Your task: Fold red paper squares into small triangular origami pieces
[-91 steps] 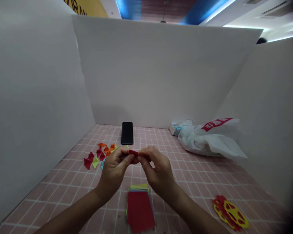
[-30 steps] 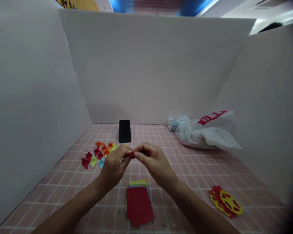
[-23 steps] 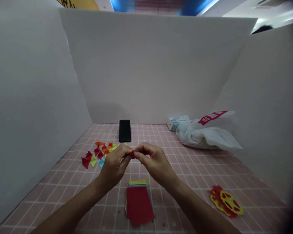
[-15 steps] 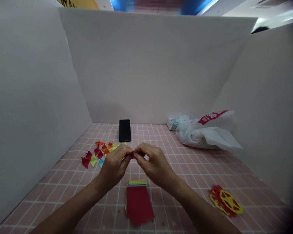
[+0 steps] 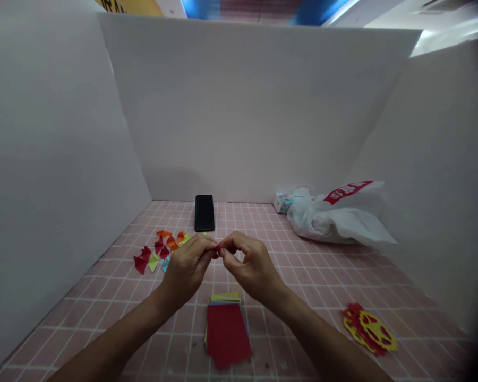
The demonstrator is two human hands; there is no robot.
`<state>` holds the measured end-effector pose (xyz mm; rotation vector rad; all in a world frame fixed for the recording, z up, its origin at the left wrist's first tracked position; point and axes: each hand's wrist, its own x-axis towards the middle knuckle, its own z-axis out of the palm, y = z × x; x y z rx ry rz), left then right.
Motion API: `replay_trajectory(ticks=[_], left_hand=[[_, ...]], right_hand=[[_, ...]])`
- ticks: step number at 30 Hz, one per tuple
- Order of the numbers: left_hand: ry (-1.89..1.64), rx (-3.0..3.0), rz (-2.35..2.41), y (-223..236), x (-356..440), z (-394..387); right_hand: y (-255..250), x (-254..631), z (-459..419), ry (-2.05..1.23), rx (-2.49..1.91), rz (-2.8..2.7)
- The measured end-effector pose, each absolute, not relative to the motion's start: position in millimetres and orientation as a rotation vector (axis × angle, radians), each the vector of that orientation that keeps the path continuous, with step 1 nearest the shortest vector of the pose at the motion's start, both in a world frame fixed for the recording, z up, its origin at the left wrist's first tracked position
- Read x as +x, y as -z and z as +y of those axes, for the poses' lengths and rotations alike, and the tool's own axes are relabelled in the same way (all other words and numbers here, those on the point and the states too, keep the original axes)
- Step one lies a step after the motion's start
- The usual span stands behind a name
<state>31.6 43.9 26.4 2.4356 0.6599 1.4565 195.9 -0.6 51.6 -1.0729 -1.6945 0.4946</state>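
Observation:
Between my fingertips is a small piece of red paper [image 5: 218, 248], mostly covered by the fingers. My left hand [image 5: 188, 265] pinches it from the left, and my right hand [image 5: 250, 263] grips its other side with thumb and forefinger. Both hands are held above the table, close together. Below them lies a stack of coloured paper sheets [image 5: 229, 334], red on top with yellow and blue edges showing. Beyond my left hand sit several small folded paper pieces [image 5: 159, 249] in red, orange, yellow-green and light blue, partly hidden by that hand.
A black phone [image 5: 204, 213] lies at the back of the pink tiled tabletop [image 5: 302, 276]. At the back right are a white plastic bag [image 5: 334, 220] and a small box [image 5: 279, 203]. Red and yellow cut-out shapes [image 5: 370, 330] lie at the right. White panels [image 5: 263, 106] enclose the table.
Both hands keep their pinch on the red paper, with only a slight shift of the fingers. The whole view has moved very slightly; the things on the table stay in place.

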Motion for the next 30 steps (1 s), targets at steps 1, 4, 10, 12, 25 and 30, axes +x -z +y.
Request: replay_trajectory(ticks=[1,4,10,12,25,30], left_hand=[[-1.442,2.412,0.658,-27,32,44],[-1.379,2.347,0.657,-29,31,44],[-1.316,2.258,0.646,-26,30,46],[-1.324,2.257,0.646,-25,30,46],[-1.594,2.33,0.789,-25,31,43],[-1.655,2.495,0.793,-22,29,45]], right_hand=[[-52,197,0,-0.509,-1.065,-1.699],[-53,198,0,-0.539,-1.04,-1.708],[-53,198,0,-0.542,-1.04,-1.684],[-53,198,0,-0.551,-1.043,-1.678],[-36,184,8,-1.109,-0.928,-1.005],[-32,180,10,-1.188,-0.89,-0.933]])
